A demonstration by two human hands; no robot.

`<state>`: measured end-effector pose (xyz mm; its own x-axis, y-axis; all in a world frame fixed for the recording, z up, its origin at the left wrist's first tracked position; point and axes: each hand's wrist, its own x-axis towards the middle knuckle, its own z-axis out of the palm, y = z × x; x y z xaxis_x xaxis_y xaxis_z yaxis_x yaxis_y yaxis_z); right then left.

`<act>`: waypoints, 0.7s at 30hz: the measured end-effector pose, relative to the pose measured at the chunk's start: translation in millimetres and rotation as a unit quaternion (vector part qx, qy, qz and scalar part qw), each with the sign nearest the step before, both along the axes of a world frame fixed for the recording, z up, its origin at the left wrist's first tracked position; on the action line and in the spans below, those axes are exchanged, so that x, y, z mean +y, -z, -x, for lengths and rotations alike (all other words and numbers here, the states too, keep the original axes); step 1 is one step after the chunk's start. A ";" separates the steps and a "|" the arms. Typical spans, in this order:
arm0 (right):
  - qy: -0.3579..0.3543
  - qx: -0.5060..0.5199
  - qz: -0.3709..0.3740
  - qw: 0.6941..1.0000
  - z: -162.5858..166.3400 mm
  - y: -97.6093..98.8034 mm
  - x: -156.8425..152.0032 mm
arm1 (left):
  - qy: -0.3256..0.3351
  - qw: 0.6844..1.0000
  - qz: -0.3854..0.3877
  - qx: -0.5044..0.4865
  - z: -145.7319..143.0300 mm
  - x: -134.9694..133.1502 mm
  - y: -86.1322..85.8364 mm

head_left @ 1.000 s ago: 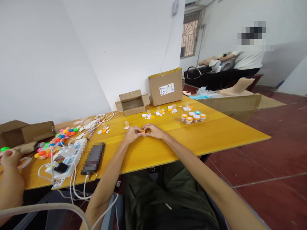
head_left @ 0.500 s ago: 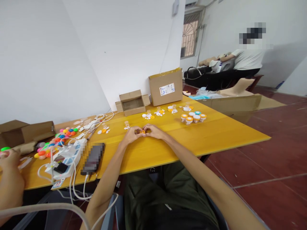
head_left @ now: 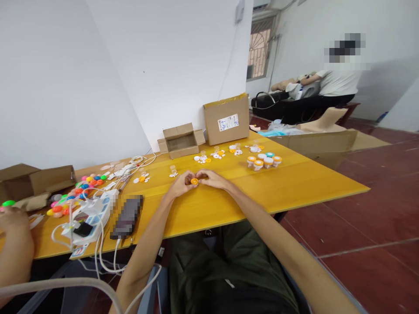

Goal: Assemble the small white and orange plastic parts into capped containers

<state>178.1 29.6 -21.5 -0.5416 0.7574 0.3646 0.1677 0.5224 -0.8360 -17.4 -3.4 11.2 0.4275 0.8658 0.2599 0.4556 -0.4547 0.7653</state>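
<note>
Above the middle of the yellow table (head_left: pixel 209 209), my left hand (head_left: pixel 180 185) and my right hand (head_left: pixel 212 179) meet fingertip to fingertip. Between them is a small round orange cap (head_left: pixel 194 181), its face tilted up toward me. The fingers of both hands curl in around it; whatever sits behind or under the cap is hidden. Just beyond my left hand lie small white parts (head_left: pixel 173 175) beside a clear cup (head_left: pixel 173 168). To the right stands a cluster of small jar-like pieces (head_left: pixel 264 160) with orange, white and teal tops.
Small piles of white and orange parts (head_left: pixel 218 154) line the table's back, before an open carton (head_left: pixel 181 141) and a closed box (head_left: pixel 227 120). Leftward lie a phone (head_left: pixel 127 216), a power strip (head_left: pixel 94 218), cables and coloured balls (head_left: pixel 81 189). A co-worker's hand (head_left: pixel 13 220) is far left.
The orange cap has turned so more of its face shows between my fingertips. My hands stay in nearly the same place. At far left, the co-worker's hand has shifted slightly.
</note>
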 end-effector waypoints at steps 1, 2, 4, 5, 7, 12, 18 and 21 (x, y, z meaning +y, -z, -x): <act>0.002 0.004 0.001 1.000 0.7 -0.1 -0.8 | 0.001 1.000 0.002 -0.004 -0.7 -0.2 0.5; 0.003 0.007 -0.001 1.000 1.4 -0.4 -1.8 | 0.001 1.000 0.004 -0.008 -1.2 -0.4 0.9; 0.008 0.011 -0.011 1.000 2.6 -1.3 -3.9 | 0.003 1.000 0.008 -0.017 -1.8 -0.5 1.7; 0.010 0.013 -0.016 1.000 3.1 -1.8 -4.8 | 0.005 1.000 0.009 -0.021 -1.8 -0.3 2.2; 0.014 0.016 -0.023 1.000 3.9 -2.3 -5.9 | 0.007 1.000 0.007 -0.027 -1.4 0.6 3.3; 0.017 0.016 -0.024 0.999 4.9 -0.9 -5.9 | 0.008 1.000 0.002 -0.030 0.8 4.0 6.8; 0.029 0.001 -0.043 0.999 5.5 0.6 -4.4 | 0.010 0.999 0.007 -0.032 1.9 6.4 9.7; 0.043 -0.019 -0.066 0.997 5.7 -1.0 -5.4 | 0.007 0.999 0.005 -0.034 2.4 7.0 10.7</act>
<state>172.4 24.2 -20.4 -0.4924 0.7477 0.4455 0.2455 0.6104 -0.7531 -19.8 3.5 0.5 0.4210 0.8626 0.2804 0.3964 -0.4530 0.7985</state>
